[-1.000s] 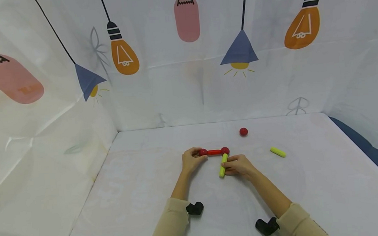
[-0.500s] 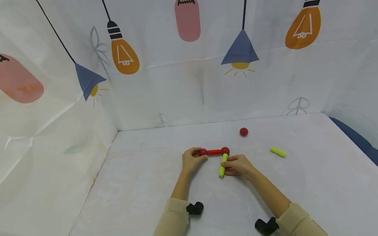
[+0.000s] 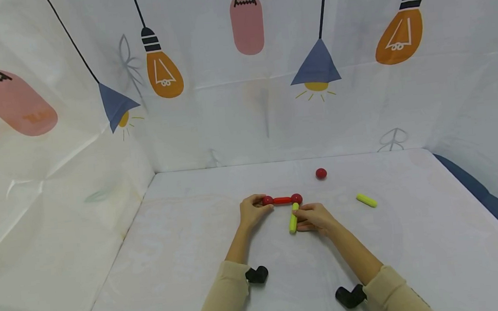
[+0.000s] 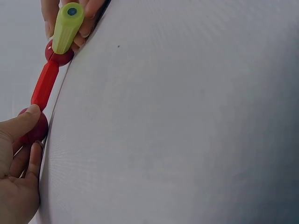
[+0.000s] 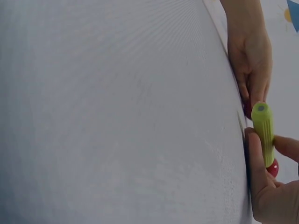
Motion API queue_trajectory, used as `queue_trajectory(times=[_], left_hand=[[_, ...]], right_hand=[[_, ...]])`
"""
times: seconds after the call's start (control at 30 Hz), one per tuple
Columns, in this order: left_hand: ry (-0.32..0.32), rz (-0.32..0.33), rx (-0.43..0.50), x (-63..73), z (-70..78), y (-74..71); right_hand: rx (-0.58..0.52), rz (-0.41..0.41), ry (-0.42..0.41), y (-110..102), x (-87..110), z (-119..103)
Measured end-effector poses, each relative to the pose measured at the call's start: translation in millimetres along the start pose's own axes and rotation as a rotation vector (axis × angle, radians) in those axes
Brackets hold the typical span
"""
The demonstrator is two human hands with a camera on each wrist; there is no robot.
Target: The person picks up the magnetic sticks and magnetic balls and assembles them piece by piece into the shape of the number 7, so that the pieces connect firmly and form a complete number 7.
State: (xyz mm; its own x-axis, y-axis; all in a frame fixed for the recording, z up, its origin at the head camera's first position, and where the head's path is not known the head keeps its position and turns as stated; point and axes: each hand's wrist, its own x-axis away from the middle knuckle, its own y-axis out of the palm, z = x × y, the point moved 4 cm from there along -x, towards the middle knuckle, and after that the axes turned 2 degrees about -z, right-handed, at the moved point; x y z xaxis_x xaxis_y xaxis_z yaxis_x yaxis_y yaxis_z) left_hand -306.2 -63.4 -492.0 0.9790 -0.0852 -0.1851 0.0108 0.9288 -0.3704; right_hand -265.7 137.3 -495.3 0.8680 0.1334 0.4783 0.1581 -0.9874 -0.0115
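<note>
My left hand (image 3: 252, 212) grips a red ball (image 3: 267, 201) between thumb and fingers. A short red rod (image 3: 282, 200) joins that ball to a second red ball (image 3: 296, 198) on its right. From the second ball a yellow-green rod (image 3: 293, 224) points toward me, its far end at the ball. My right hand (image 3: 316, 218) pinches this rod from the right side. In the left wrist view the yellow-green rod (image 4: 68, 29) shows a dark, round spot in its near end. The right wrist view has its ribbed side (image 5: 265, 135) between my thumb and fingers.
A loose red ball (image 3: 321, 173) lies toward the back of the white table (image 3: 173, 259). Another yellow-green rod (image 3: 366, 200) lies to the right of my right hand. Black angled pieces (image 3: 257, 275) stick out at both sleeves. A printed white curtain (image 3: 229, 123) stands behind the table.
My right hand's fingers have shifted slightly on the yellow-green rod, and its near end has moved a touch to the right. The left hand and the red pieces stay where they were.
</note>
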Motion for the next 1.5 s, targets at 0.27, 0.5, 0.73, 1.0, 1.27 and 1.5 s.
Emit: queue_trajectory(times=[0.27, 0.5, 0.73, 1.0, 1.27, 1.5], left_hand=[[-0.006, 0.003, 0.002, -0.2, -0.6, 1.3], [-0.004, 0.006, 0.007, -0.7, -2.0, 2.4], [0.002, 0.011, 0.003, 1.5, -0.6, 3.0], [-0.028, 0.003, 0.004, 5.4, 3.4, 3.4], [-0.059, 0.089, 0.101, 9.9, 3.2, 2.7], [-0.065, 0.136, 0.105, 20.5, 3.2, 3.2]], right_hand=[[-0.022, -0.009, -0.013, -1, 0.4, 2], [-0.041, -0.022, -0.039, 0, 4.3, 1], [-0.049, -0.028, -0.045, 0, 5.8, 2], [-0.062, -0.032, -0.046, 0, 6.8, 1], [-0.057, -0.040, -0.058, 0, 7.8, 0], [-0.065, -0.040, -0.062, 0, 7.9, 1]])
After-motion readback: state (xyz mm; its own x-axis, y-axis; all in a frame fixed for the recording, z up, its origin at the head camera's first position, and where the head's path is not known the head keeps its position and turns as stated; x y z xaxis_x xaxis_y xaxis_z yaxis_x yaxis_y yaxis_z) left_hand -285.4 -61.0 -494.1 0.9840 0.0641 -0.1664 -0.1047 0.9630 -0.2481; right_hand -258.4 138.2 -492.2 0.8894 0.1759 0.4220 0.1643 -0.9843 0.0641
